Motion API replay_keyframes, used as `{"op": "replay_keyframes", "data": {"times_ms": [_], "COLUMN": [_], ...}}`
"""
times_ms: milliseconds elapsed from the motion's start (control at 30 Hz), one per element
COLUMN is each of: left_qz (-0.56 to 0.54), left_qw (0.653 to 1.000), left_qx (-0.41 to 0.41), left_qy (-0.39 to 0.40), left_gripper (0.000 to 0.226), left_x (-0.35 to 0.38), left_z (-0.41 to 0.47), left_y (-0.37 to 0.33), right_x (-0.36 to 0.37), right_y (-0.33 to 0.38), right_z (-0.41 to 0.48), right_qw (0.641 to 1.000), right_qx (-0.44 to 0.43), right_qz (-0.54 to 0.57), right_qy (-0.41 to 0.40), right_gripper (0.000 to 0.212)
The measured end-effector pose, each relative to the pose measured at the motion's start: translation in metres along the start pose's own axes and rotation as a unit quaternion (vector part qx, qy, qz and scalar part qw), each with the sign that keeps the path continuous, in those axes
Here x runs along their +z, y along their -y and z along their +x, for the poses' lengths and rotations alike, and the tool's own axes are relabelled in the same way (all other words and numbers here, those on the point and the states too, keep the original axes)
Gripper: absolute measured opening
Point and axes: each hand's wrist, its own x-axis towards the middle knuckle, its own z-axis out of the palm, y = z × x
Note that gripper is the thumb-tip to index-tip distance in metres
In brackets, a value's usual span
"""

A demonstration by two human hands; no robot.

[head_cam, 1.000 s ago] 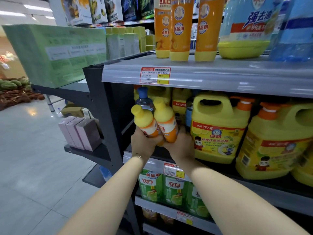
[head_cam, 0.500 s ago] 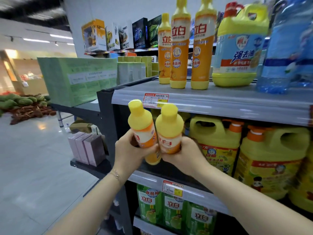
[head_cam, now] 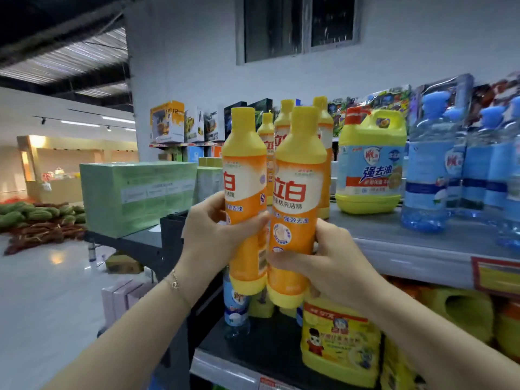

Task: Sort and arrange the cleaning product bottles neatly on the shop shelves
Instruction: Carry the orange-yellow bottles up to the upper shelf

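**Operator:** Where are the bottles?
**Annotator:** You hold two, upright, side by side and touching, in the air in front of the upper shelf (head_cam: pixel 408 243) edge. The left orange bottle (head_cam: pixel 246 198) is in your left hand (head_cam: pixel 213 235), the right orange bottle (head_cam: pixel 295 209) in your right hand (head_cam: pixel 329 266).

**Operator:** Fingers?
**Annotator:** The left hand wraps the bottle's middle, one digit across the front label, the rest curling behind. On the right, your thumb lies across the front low down. The other fingers go round the back, mostly hidden.

**Operator:** What's done?
**Annotator:** The shelved orange bottles (head_cam: pixel 265 128), same kind, stand at the upper shelf's left end, just behind your two. To their right is a blue-label jug (head_cam: pixel 370 164), then the clear blue bottles (head_cam: pixel 430 175). That row looks grouped by kind.

**Operator:** What's left?
**Annotator:** Your two aren't set down yet. I'd judge they join the orange group. On the lower shelf (head_cam: pixel 261 350) a small blue-capped bottle (head_cam: pixel 235 305) stands near the cartoon-label jug (head_cam: pixel 337 342). It looks out of place and probably belongs with the blue ones. The tiers below are too cut off to tell. Call it partway.
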Motion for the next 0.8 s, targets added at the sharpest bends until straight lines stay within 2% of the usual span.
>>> {"op": "replay_keyframes", "data": {"times_ms": [67, 167, 300, 500, 633, 733, 800], "left_qz": [0.002, 0.021, 0.029, 0.058, 0.086, 0.148, 0.189], "left_qw": [1.0, 0.999, 0.998, 0.993, 0.986, 0.98, 0.976], "left_qx": [0.003, 0.016, 0.016, -0.029, -0.087, -0.081, -0.065], "left_qy": [-0.004, -0.02, -0.05, -0.095, -0.112, -0.102, -0.089], "left_gripper": [0.032, 0.027, 0.024, 0.031, 0.048, 0.046, 0.052], "left_x": [0.005, 0.012, 0.018, 0.023, 0.031, 0.034, 0.035], "left_z": [0.01, 0.028, 0.06, 0.115, 0.135, 0.139, 0.144], "left_y": [-0.007, -0.016, -0.023, -0.007, 0.024, 0.042, 0.05], "right_x": [-0.009, -0.023, -0.047, -0.064, -0.05, -0.036, -0.031], "right_y": [0.005, 0.012, 0.024, 0.034, 0.02, 0.003, -0.005], "right_z": [0.005, 0.016, 0.036, 0.08, 0.098, 0.108, 0.115], "right_qw": [1.0, 0.992, 0.98, 0.981, 0.982, 0.977, 0.97], "right_qx": [-0.006, -0.019, -0.038, -0.013, 0.029, 0.062, 0.082], "right_qz": [-0.017, -0.053, -0.03, -0.053, -0.101, -0.133, -0.158], "right_qy": [-0.026, -0.11, -0.192, -0.189, -0.156, -0.156, -0.165], "right_gripper": [0.045, 0.059, 0.064, 0.064, 0.068, 0.067, 0.066]}}
